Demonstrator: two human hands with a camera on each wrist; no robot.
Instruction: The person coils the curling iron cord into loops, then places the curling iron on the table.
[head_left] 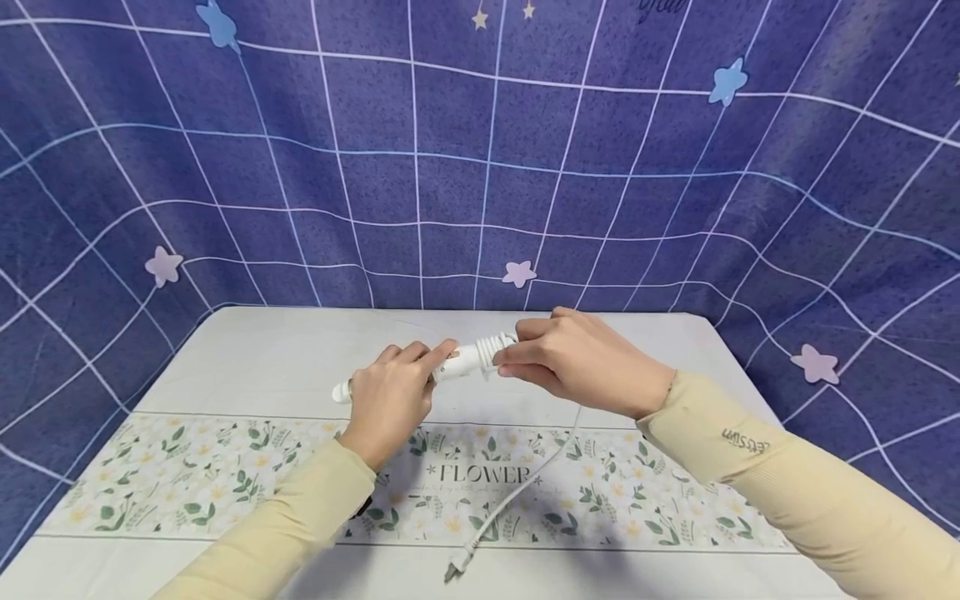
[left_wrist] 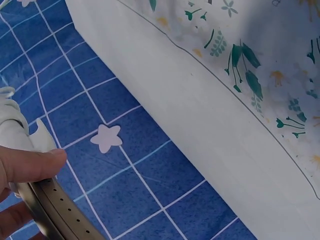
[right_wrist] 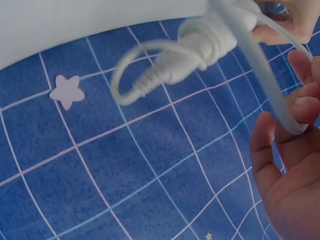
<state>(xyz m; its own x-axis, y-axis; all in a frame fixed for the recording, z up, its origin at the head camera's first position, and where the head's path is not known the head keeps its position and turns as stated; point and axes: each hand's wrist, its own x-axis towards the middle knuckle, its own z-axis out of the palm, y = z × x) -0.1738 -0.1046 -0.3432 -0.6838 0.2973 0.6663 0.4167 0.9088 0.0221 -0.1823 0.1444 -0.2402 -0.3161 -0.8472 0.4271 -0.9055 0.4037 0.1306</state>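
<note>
My left hand [head_left: 392, 400] grips a white curling iron [head_left: 460, 363] around its barrel, with the white tip showing past the hand on the left. In the left wrist view, the thumb [left_wrist: 37, 165] presses by a white lever [left_wrist: 42, 137], above the brown barrel [left_wrist: 60, 207] with its row of small holes. Several turns of white cord [head_left: 491, 350] wrap the handle. My right hand [head_left: 573, 358] holds the cord at the handle's end; in the right wrist view a strand [right_wrist: 260, 75] runs into its curled fingers. The loose cord hangs down to the plug [head_left: 457, 563].
Below the hands is a white table [head_left: 247, 354] with a printed flower band [head_left: 232, 475] reading FLOWER. A blue curtain [head_left: 450, 192] with grid lines and stars stands behind the table and along both sides.
</note>
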